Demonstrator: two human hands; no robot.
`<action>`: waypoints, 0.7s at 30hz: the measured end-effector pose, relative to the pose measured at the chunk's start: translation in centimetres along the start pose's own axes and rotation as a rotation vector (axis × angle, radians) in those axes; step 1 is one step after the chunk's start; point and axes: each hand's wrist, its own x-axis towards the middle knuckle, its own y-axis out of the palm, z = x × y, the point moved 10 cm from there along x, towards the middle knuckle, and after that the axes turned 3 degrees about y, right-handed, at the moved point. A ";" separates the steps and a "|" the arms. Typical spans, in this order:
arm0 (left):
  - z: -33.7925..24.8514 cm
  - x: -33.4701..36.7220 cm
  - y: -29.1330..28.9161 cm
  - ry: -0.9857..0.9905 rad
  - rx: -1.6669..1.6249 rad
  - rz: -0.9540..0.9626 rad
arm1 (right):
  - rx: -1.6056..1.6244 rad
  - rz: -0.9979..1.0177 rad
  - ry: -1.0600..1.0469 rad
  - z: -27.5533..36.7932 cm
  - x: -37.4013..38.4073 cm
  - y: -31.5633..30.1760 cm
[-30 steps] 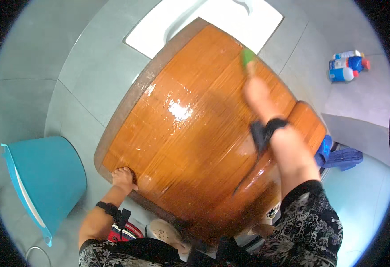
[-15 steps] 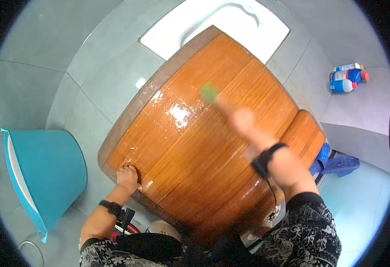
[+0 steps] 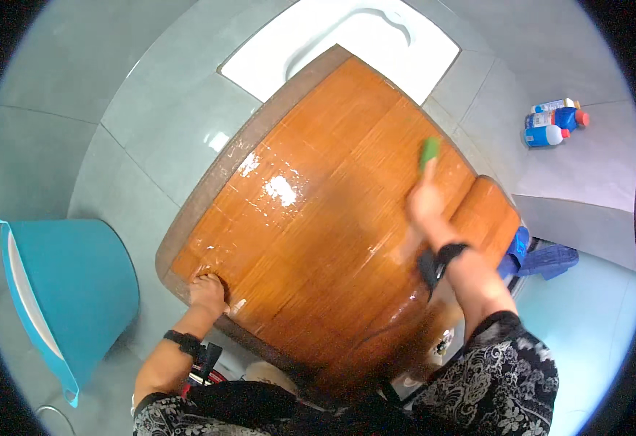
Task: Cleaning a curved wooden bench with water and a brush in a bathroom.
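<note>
A wet, orange-brown bamboo mat (image 3: 310, 167) with a dark cloth border spreads out before me, shining where water lies on it. Its right end is rolled or folded over. My left hand (image 3: 208, 293) is closed on the mat's lower left edge, fingers curled over the border. Over the mat's right part, my right hand (image 3: 427, 202) holds a green brush (image 3: 429, 153) by its light handle. The brush head is slightly blurred and lies against or just above the slats; I cannot tell which.
A white squat toilet (image 3: 434, 65) is set in the grey tiled floor beyond the mat. On the left lies a large turquoise tub (image 3: 78, 283), tipped on its side. Several bottles (image 3: 547, 136) stand at the right wall, above blue slippers (image 3: 547, 260) lying near the mat.
My right hand has swept the green brush rightward across the mat, from its upper middle to near its right edge. The left hand keeps its place on the mat's edge.
</note>
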 end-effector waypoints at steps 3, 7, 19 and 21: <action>0.3 0.4 -0.1 -0.011 0.020 -0.021 | -0.032 0.246 -0.347 -0.6 -5.0 5.9; -0.7 0.8 -0.8 0.018 0.009 -0.001 | -0.148 -0.116 -0.122 -6.2 2.7 -1.0; -1.7 3.2 -12.3 0.015 -0.348 -0.111 | -0.126 0.085 -0.124 -3.5 5.9 3.1; -2.4 3.5 -12.6 -0.011 -0.266 -0.093 | -0.170 0.081 -0.296 3.8 -2.8 4.5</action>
